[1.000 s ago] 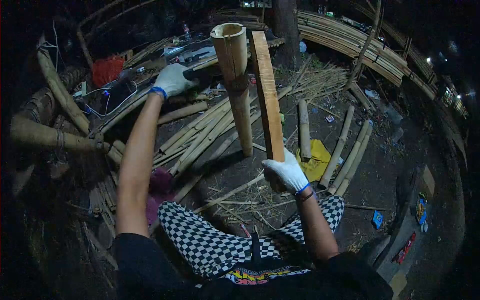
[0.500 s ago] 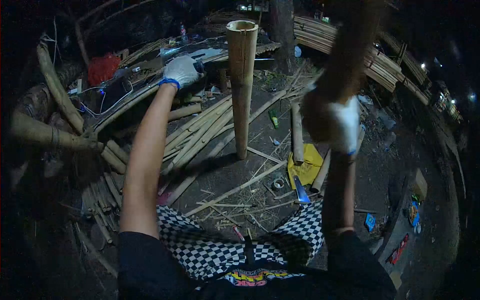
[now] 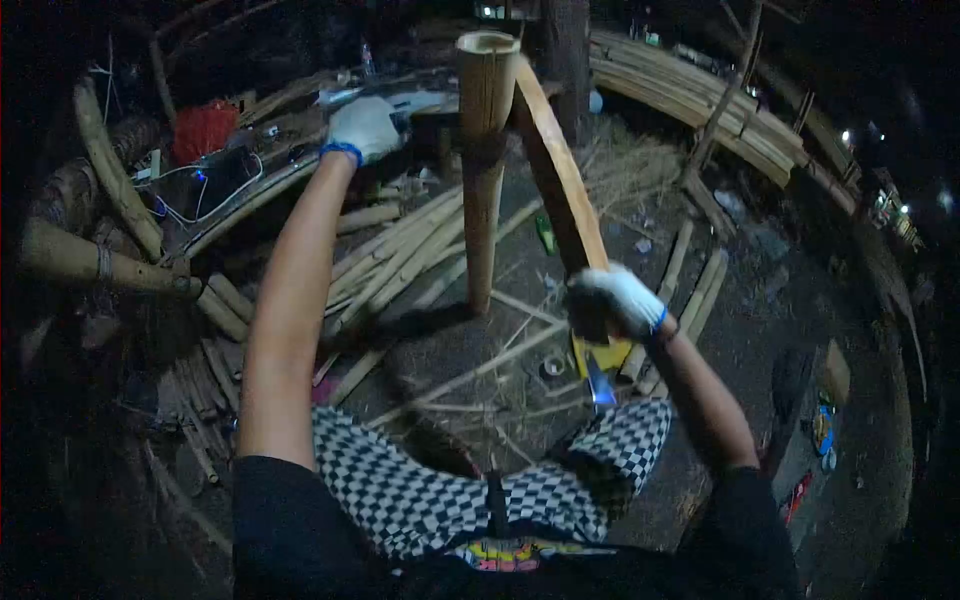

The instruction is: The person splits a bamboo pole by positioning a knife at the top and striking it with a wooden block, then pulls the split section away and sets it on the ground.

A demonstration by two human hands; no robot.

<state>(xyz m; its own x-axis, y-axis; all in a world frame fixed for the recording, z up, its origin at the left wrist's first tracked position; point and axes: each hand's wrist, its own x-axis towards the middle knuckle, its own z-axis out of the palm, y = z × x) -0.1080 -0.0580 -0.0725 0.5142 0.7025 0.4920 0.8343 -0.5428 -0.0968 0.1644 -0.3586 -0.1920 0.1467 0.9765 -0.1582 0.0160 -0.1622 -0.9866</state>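
Note:
A thick bamboo tube (image 3: 484, 190) stands upright on the ground, its open end at the top. My right hand (image 3: 612, 300), in a white glove, is closed round the lower end of a long wooden piece (image 3: 562, 165). The upper end of that piece meets or overlaps the tube's right side near its rim. To the tube's left my left hand (image 3: 366, 130), gloved with a blue cuff, is wrapped round a dark object. What that object is stays too dark to tell.
Split bamboo strips (image 3: 400, 250) lie left of the tube. A yellow sheet (image 3: 607, 355) and a blade (image 3: 600, 385) are near my knees. A red bag (image 3: 205, 130) sits at the left back. Stacked bamboo (image 3: 690, 105) stands behind on the right.
My right hand has swung down and left with the wooden piece, from raised at the right to the tube's side. My left hand has barely moved.

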